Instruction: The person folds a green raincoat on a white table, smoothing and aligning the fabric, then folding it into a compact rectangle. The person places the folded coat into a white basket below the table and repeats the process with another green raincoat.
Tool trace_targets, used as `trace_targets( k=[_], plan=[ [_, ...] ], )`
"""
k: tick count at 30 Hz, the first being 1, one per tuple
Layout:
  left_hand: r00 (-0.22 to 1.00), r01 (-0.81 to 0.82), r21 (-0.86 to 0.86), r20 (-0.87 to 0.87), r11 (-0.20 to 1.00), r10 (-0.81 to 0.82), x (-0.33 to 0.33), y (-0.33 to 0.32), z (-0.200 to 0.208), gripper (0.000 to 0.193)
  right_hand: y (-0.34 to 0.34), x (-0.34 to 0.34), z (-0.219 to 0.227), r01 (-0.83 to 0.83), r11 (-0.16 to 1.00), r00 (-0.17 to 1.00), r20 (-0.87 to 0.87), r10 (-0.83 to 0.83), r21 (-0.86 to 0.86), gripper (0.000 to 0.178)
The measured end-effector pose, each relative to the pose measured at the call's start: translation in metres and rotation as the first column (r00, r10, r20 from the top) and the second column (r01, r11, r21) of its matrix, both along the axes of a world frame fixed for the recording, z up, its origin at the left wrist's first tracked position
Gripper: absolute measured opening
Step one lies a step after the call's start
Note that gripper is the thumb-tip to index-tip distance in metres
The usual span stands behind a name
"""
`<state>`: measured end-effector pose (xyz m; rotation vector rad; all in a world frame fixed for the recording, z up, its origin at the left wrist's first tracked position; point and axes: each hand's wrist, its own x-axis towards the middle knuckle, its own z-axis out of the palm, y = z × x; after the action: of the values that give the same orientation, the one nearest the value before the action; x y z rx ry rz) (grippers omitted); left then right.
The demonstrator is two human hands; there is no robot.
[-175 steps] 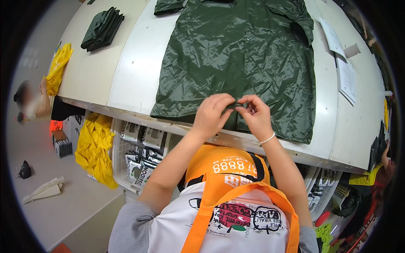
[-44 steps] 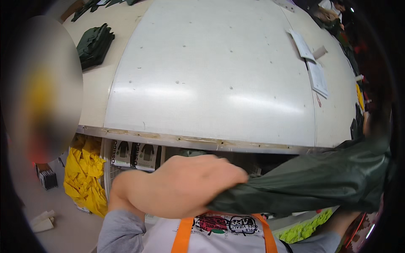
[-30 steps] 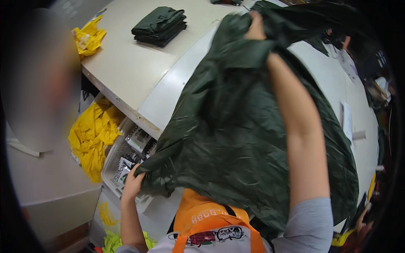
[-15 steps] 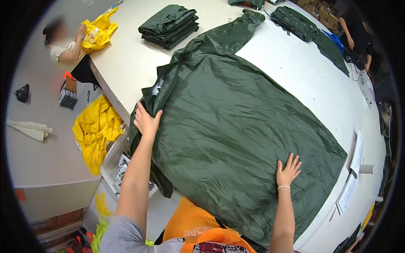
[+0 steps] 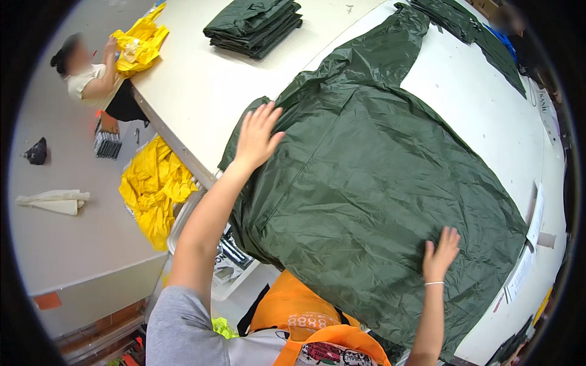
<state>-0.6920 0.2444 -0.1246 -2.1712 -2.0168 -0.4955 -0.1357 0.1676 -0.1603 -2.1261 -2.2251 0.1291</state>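
Note:
A dark green raincoat point(image 5: 366, 177) of thin, shiny fabric lies spread and wrinkled over the white table in front of me. One sleeve point(image 5: 390, 46) stretches toward the far side, and part of the coat hangs over the near left edge. My left hand point(image 5: 259, 135) is open at the coat's far left edge, fingers stretched out. Low on the right, my right hand point(image 5: 441, 255) is open over the coat, palm toward the fabric. Neither hand grips anything. Whether the left palm touches the cloth I cannot tell.
A folded dark green stack point(image 5: 253, 27) stands at the far side of the table point(image 5: 183, 73). More green garments point(image 5: 470, 30) lie far right. Papers point(image 5: 528, 250) sit by the right edge. Yellow fabric point(image 5: 155, 192) and a white basket point(image 5: 226, 290) are left. Another person point(image 5: 91, 82) handles yellow material.
My left hand has moved up and right off the coat's left fold, which now lies flatter. The sleeve has swung right. My right hand has shifted slightly right, and the whole view has shifted.

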Motion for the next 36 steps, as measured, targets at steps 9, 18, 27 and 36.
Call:
trace_targets(
  k=[9, 18, 27, 36],
  plan=[
    [0.971, -0.217, -0.35, 0.016, 0.911, 0.238, -0.031, 0.164, -0.059, 0.064, -0.012, -0.073, -0.007, 0.05, 0.985, 0.999, 0.011, -0.049, -0.164, 0.068],
    [0.845, -0.115, -0.637, 0.341, 0.762, 0.412, -0.001, 0.324, -0.051, 0.07, 0.187, -0.038, 0.026, -0.052, 0.987, 0.982, -0.172, 0.078, 0.154, 0.026],
    [0.488, 0.173, -0.633, 0.72, 0.754, 0.493, 0.035, 0.403, -0.017, 0.061, 0.345, -0.017, 0.004, 0.004, 0.969, 0.997, -0.071, -0.022, -0.249, 0.035],
    [0.958, 0.108, 0.196, 0.243, 0.975, -0.155, 0.043, 0.206, 0.005, 0.067, 0.23, -0.068, 0.015, -0.171, 0.95, 0.984, -0.002, 0.178, 0.26, 0.059]
  ],
)
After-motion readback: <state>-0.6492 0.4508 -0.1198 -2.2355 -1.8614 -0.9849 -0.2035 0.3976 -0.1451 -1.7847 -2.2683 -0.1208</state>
